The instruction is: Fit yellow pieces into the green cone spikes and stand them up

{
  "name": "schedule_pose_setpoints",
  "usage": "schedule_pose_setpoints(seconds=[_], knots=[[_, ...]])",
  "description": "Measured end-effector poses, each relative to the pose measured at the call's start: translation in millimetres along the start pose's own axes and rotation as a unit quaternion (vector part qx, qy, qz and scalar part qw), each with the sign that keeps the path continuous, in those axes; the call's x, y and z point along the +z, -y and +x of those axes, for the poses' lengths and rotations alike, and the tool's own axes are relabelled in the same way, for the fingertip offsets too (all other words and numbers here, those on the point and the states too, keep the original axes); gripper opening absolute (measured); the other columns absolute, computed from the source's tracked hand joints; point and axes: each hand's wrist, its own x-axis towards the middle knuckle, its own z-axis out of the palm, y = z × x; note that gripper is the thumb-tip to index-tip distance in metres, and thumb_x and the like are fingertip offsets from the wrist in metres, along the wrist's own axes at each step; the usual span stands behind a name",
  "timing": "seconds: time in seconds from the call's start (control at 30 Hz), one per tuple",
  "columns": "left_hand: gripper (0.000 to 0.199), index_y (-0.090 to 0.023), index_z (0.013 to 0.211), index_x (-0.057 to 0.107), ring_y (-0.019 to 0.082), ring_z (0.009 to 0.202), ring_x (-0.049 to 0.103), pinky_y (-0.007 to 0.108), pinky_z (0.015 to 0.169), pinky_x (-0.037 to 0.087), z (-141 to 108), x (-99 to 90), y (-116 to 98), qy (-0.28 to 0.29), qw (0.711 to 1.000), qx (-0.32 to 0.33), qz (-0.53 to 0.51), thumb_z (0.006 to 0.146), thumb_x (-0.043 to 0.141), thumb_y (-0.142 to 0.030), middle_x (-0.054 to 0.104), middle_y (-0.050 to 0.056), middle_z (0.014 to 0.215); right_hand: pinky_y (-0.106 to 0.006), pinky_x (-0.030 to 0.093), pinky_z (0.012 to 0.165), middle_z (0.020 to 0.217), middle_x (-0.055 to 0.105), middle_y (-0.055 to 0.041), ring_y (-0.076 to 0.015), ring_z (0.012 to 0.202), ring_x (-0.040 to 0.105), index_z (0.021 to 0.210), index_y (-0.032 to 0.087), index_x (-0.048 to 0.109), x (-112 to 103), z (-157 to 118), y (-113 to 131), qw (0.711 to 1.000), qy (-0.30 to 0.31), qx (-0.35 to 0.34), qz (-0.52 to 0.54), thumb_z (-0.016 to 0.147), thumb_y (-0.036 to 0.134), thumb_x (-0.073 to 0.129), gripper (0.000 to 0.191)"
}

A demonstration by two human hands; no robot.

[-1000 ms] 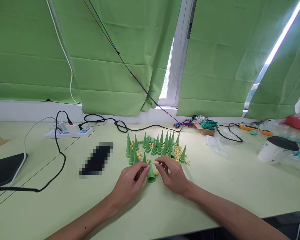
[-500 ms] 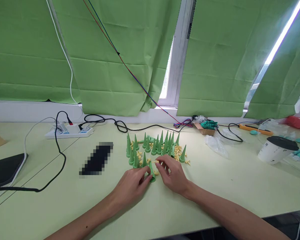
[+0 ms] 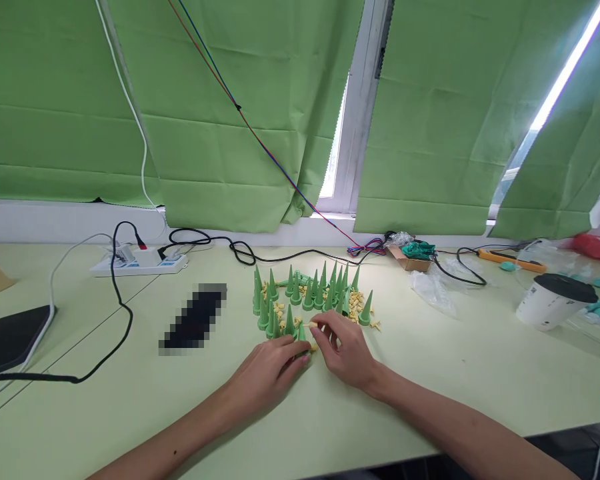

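My left hand rests at the near edge of a cluster of green plastic cones, its fingers closed around the lower part of one green cone. Only the tip of that cone shows; its base is hidden behind the fingers. Just to the right, my right hand pinches a small pale-yellow piece between thumb and forefinger, close to the cone's tip. Behind both hands stand several other green cones, points up. Small yellow pieces lie scattered among them.
A pixelated dark object lies on the left of the table. Behind it are a white power strip and black cables. At the right stand a small cardboard box and a lidded paper cup, with clear plastic bags nearby.
My left hand has shifted slightly to the right, and its fingers now cover the cone's base, which was in view before. My right hand has stayed nearly still with the yellow piece.
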Motion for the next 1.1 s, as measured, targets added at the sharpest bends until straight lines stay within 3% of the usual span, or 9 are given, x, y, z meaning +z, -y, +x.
schedule_pose_setpoints(seconds=[0.2,0.5,0.67,0.9,1.1], knots=[[0.027,-0.022,0.106,0.069,0.021,0.08,0.063,0.03,0.072,0.045,-0.8,-1.0,-2.4,-0.002,0.999,-0.004,-0.037,0.099,0.044,-0.032,0.068,0.006,0.09,-0.023,0.044,0.052,0.08,0.062,-0.0032,-0.0116,0.06,0.054,0.097,0.02,0.058,-0.1,0.3,0.5,1.0,0.005,-0.001,-0.001,0.098,0.021,0.049,0.008],[0.027,-0.022,0.098,0.068,0.018,0.06,0.057,0.027,0.058,0.034,-0.4,1.7,-2.1,-0.001,0.999,-0.032,-0.02,0.097,0.047,-0.039,0.065,0.0,0.068,-0.024,0.044,0.052,0.082,0.063,-0.0036,-0.0116,0.06,0.055,0.098,0.02,0.058,1.6,-1.8,-1.3,1.0,0.006,0.0,0.001,0.097,0.02,0.05,0.007],[0.039,-0.023,0.091,0.067,0.02,0.069,0.064,0.026,0.062,0.036,1.6,-0.2,-1.5,-0.015,0.999,-0.028,-0.018,0.103,0.032,-0.035,0.071,0.002,0.077,-0.023,0.044,0.054,0.082,0.063,-0.0033,-0.0117,0.062,0.055,0.098,0.02,0.058,1.7,-1.7,-2.6,1.0,0.012,0.003,0.0,0.096,0.018,0.051,0.007],[0.03,-0.024,0.102,0.067,0.019,0.066,0.063,0.026,0.061,0.036,0.6,-2.6,-4.8,0.015,1.0,-0.025,-0.005,0.1,0.038,-0.034,0.07,0.001,0.076,-0.023,0.043,0.055,0.081,0.063,-0.0025,-0.0118,0.062,0.054,0.097,0.019,0.058,2.2,-2.7,-2.5,1.0,0.015,0.001,0.002,0.095,0.017,0.052,0.007],[0.032,-0.025,0.112,0.067,0.022,0.085,0.067,0.028,0.072,0.043,0.1,-4.4,-7.6,0.042,0.999,-0.005,-0.011,0.101,0.038,-0.032,0.072,0.004,0.096,-0.022,0.042,0.054,0.081,0.063,-0.0021,-0.0108,0.061,0.053,0.097,0.019,0.059,2.6,-3.1,-3.0,1.0,0.02,0.003,0.001,0.095,0.018,0.053,0.006]])
